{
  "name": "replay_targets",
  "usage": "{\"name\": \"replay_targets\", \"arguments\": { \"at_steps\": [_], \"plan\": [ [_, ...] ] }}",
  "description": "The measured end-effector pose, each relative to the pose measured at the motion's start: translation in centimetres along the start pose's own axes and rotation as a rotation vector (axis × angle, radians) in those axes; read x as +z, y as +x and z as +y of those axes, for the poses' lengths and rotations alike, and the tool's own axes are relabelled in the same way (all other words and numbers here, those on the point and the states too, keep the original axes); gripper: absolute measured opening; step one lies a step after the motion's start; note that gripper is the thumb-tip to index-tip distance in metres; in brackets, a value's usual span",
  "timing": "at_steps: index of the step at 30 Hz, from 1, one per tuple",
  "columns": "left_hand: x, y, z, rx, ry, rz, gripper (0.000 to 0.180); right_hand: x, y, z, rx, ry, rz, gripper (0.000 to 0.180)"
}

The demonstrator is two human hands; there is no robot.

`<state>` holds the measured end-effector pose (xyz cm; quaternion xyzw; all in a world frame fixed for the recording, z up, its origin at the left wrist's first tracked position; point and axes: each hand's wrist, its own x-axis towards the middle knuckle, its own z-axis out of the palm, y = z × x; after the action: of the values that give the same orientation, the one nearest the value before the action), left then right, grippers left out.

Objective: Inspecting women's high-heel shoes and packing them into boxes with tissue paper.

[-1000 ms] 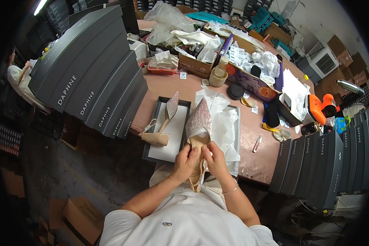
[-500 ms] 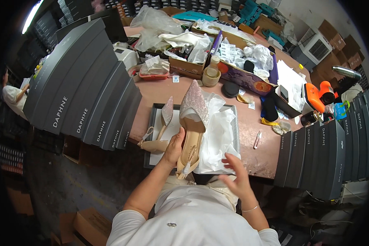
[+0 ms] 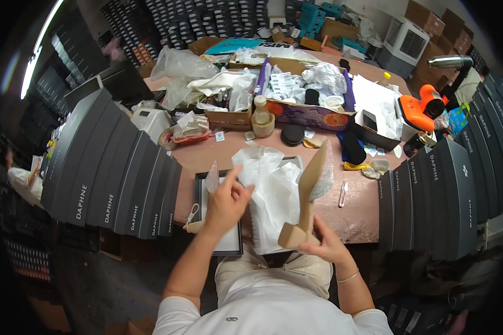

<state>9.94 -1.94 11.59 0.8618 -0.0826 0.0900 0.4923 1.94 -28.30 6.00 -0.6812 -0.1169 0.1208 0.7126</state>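
My right hand (image 3: pixel 328 245) grips a beige shoe (image 3: pixel 308 192) by its heel end, holding it on edge with the sole turned left. Its pointed toe is pale and glittery. Over the left part of an open dark grey shoebox (image 3: pixel 199 192) is my left hand (image 3: pixel 229 202), index finger stretched out, beside crumpled white tissue paper (image 3: pixel 274 190). Whether its fingertips touch the paper is unclear. The matching glitter-toed shoe (image 3: pixel 212 176) lies at the box's left side, partly hidden by my left hand and forearm; its strap and heel show at the box edge.
Stacked dark grey shoeboxes flank me, at left (image 3: pixel 103 173) and right (image 3: pixel 450 195). Small snips (image 3: pixel 342 194) lie right of the open box. Farther back stand a bottle in a tape roll (image 3: pixel 262 120), a round black case (image 3: pixel 292 135), filled cartons (image 3: pixel 313 114) and an orange tool (image 3: pixel 416 114).
The shoe has passed from my left hand to my right and moved right, turning onto its edge. My left hand has let go and now hovers by the tissue paper. The view has shifted.
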Motion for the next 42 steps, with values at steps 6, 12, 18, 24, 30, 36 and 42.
{"name": "replay_targets", "arguments": {
  "at_steps": [6, 12, 18, 24, 30, 36, 42],
  "plan": [
    [1.5, 10.0, -9.9, -0.464, 0.038, -0.68, 0.024, -4.0, -2.4, 4.0, 0.064, 0.932, -0.146, 0.099],
    [-4.2, 13.5, 7.5, 0.165, -0.168, -0.302, 0.025, -4.9, -4.3, 5.6, -0.137, 1.237, -0.235, 0.085],
    [-0.1, 7.0, 9.2, 0.504, 0.53, -0.96, 0.035, -3.9, -4.2, 4.9, -0.056, 1.133, -0.271, 0.09],
    [-1.1, 5.4, 2.1, 0.475, 0.881, -0.473, 0.011, -4.4, -9.1, 1.2, 0.056, 0.832, -0.31, 0.099],
    [-2.5, 1.8, 2.0, 0.432, 0.661, -0.372, 0.037, -1.2, -4.7, -3.3, 0.161, 0.516, -0.759, 0.101],
    [-6.0, -1.8, 2.9, 0.578, 0.664, -0.5, 0.055, 0.1, 0.7, -0.8, 0.335, 0.583, -0.437, 0.087],
    [-4.4, -4.5, 4.0, 0.583, 0.246, -0.468, 0.06, 1.8, -0.6, -2.1, 0.346, 0.676, -0.533, 0.09]
  ]
}}
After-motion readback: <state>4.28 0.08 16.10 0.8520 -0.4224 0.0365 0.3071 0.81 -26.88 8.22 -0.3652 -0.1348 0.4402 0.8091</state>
